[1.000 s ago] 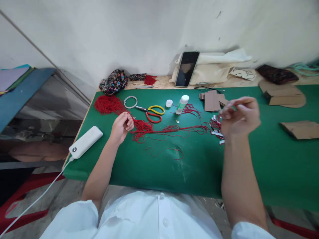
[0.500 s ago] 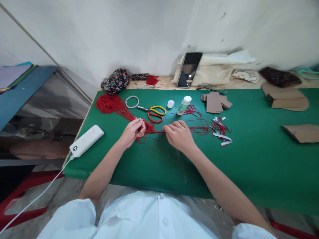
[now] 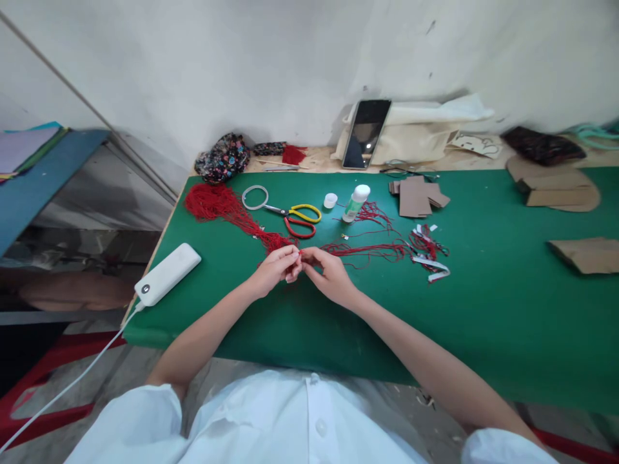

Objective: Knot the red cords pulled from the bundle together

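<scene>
My left hand (image 3: 277, 268) and my right hand (image 3: 327, 273) meet fingertip to fingertip over the green table cover (image 3: 483, 309), both pinching a bundle of red cords (image 3: 367, 250). The cords run right toward a heap of red and white scraps (image 3: 428, 254) and left, up to a larger red cord pile (image 3: 213, 201) at the far left corner. Exactly how the strands sit between my fingers is hidden.
Yellow and red scissors (image 3: 297, 219), a metal ring (image 3: 254, 197), a white cap (image 3: 330, 200) and a small glue bottle (image 3: 355, 202) lie behind my hands. A white power bank (image 3: 167, 274) with a cable sits at the left edge. Cardboard pieces (image 3: 418, 196) and a propped phone (image 3: 366, 133) are farther back.
My right hand came down from the air at the right to the cords and then slid left. My left hand moved right, so both now meet at the bundle.
</scene>
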Available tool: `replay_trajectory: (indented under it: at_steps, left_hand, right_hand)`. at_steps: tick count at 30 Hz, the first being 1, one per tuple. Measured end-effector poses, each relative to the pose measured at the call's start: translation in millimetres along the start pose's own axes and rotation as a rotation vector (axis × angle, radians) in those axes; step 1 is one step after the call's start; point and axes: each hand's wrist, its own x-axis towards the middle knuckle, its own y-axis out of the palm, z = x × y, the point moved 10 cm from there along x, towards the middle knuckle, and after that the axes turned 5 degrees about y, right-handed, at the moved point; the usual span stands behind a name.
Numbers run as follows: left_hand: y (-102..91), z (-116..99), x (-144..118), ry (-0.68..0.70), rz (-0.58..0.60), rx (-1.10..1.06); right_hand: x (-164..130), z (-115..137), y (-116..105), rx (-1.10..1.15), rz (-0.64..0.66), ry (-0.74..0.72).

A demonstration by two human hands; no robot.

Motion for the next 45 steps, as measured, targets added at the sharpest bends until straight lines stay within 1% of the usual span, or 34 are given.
replay_trajectory:
  at_steps: [2, 6, 10, 13, 15, 17, 20, 23, 25, 32, 39, 45]
  left_hand:
    - [1.8, 3, 0, -0.010, 0.014, -0.006]
    - [1.9, 5, 1, -0.018, 0.017, 0.003]
    - [-2.2, 5, 1, -0.015, -0.002, 0.014]
    - [-6.3, 2, 1, -0.010, -0.017, 0.000]
    - [-9.6, -1, 2, 0.003, -0.032, -0.007]
    - [-12.8, -5, 1, 0.023, -0.047, -0.017]
    - [-16.1, -10, 1, 0.050, -0.060, -0.034]
    - [-17.9, -12, 1, 0.056, -0.066, -0.042]
    - [-18.4, -12, 1, 0.056, -0.068, -0.044]
    - [-18.8, -13, 1, 0.056, -0.067, -0.042]
    - [-19.9, -14, 1, 0.057, -0.074, -0.040]
    - [-21.2, -14, 1, 0.055, -0.080, -0.047]
  right_hand:
    - [1, -3, 0, -0.023, -0.001, 0.021]
    - [3, -2, -5, -0.087, -0.007, 0.015]
    - [2, 3, -11, -0.220, -0.038, -0.037]
    - [1, 9, -7, -0.306, 0.016, -0.105]
    - [1, 10, -4, -0.321, 0.070, -0.117]
    - [2, 7, -4, -0.314, 0.095, -0.088]
    - [6, -5, -9, -0.272, 0.089, 0.015]
    - [8, -15, -13, -0.186, 0.086, 0.110]
    - [9, -19, -16, -0.126, 0.073, 0.143]
    - [9, -16, -31, -0.028, -0.005, 0.173]
    - [10, -22, -42, 0.049, -0.088, 0.193]
    - [10, -22, -48, 0.048, -0.124, 0.200]
